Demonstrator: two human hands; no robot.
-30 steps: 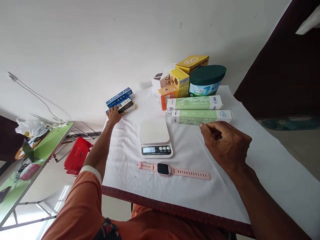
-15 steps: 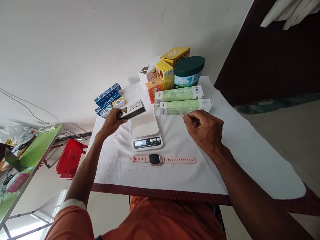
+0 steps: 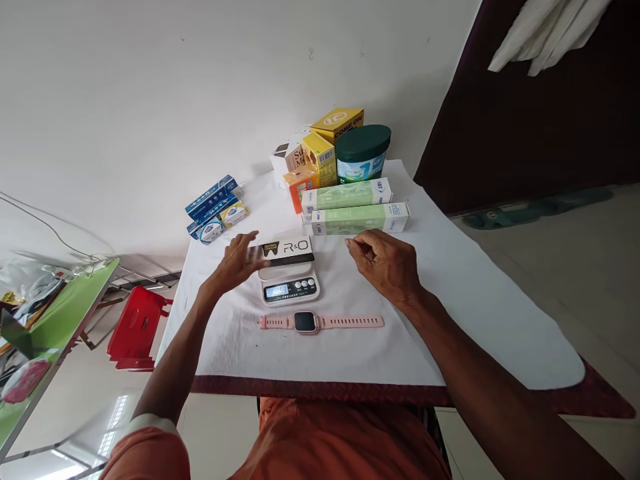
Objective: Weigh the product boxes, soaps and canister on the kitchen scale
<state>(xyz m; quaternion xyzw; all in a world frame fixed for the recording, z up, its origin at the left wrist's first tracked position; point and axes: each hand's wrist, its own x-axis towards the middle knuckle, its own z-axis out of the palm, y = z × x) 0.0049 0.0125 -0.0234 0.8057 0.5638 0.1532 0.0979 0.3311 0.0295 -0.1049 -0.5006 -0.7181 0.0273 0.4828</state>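
My left hand [image 3: 234,262] grips one end of a long black-and-white box marked R&O [image 3: 286,250] and holds it flat on the platform of a small white kitchen scale [image 3: 290,288]. My right hand [image 3: 384,261] hovers just right of the scale with its fingers curled in and nothing visible in them. It is near two long green boxes [image 3: 356,218] lying side by side. A pink smartwatch [image 3: 320,322] lies stretched out on the white cloth in front of the scale.
Blue boxes [image 3: 213,199] and small packets sit at the table's far left. A dark green-lidded tub [image 3: 363,153] and yellow and orange cartons [image 3: 320,157] stand at the back by the wall. A red stool [image 3: 134,328] and a green table [image 3: 45,333] are on the left.
My left hand took the R&O box from the pile at the far left and carried it right onto the scale. My right hand drifted slightly left.
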